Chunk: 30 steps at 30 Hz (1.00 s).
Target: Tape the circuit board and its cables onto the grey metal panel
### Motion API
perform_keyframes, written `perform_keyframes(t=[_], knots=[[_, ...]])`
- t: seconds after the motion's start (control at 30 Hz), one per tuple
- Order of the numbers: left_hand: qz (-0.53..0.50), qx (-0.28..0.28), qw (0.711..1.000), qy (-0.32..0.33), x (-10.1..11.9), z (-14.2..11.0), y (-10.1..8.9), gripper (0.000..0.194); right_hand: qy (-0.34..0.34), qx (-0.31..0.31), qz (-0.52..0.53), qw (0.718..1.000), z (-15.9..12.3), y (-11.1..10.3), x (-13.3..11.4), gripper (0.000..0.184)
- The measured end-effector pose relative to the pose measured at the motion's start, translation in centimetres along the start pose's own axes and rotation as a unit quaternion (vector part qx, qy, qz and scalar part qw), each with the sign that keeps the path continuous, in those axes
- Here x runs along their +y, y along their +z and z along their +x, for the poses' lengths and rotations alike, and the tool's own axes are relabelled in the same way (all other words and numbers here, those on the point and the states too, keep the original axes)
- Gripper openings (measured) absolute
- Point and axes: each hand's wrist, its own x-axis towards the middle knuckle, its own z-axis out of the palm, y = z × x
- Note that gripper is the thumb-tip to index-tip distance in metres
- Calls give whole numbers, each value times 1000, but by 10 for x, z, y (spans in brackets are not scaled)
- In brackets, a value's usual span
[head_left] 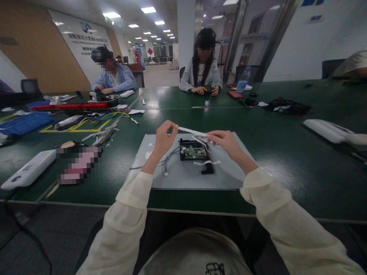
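**White strip (191, 131) pinched at both ends above a grey panel (181, 179)**

The left hand (166, 137) has its grip closed on the strip's left end, thumb against fingertips; the right hand (222, 139) pinches the right end. The strip spans the gap between them, above the far part of the panel, nearly straight and slightly lower at the right.

Handling it well probably means light, even tension: enough to keep the strip flat, without a twist or crease. Both wrists are best kept clear of the circuit board (192, 153) and the grey cables (172, 154) to its left.

Counted: one strip in hand, one panel, one board and one black bracket (207, 170) nearer than the board. One pale curved piece (206, 163) lies across the bracket; another curls by the board's far right corner, and whether it joins the held strip cannot be told. Beyond, on the green surface (280, 150), stand one blue tray (25, 123) to the left and one bottle (243, 80) to the far right.
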Motion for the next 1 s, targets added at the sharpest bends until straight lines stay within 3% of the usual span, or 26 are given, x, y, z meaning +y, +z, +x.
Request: perform_keyframes(t=[0.17,0.6,0.77,1.0], knots=[[-19,-1,999,-41,2,1,-2,21,3,5,30,1000,0,0,2,25],[-59,31,996,-64,0,-2,3,24,-37,48,-26,998,-3,3,-3,24],[-28,46,997,-51,2,-2,2,24,-95,84,-106,986,-4,6,2,22],[2,67,997,-34,-1,-2,-1,25,-201,137,-223,944,-4,6,8,20]])
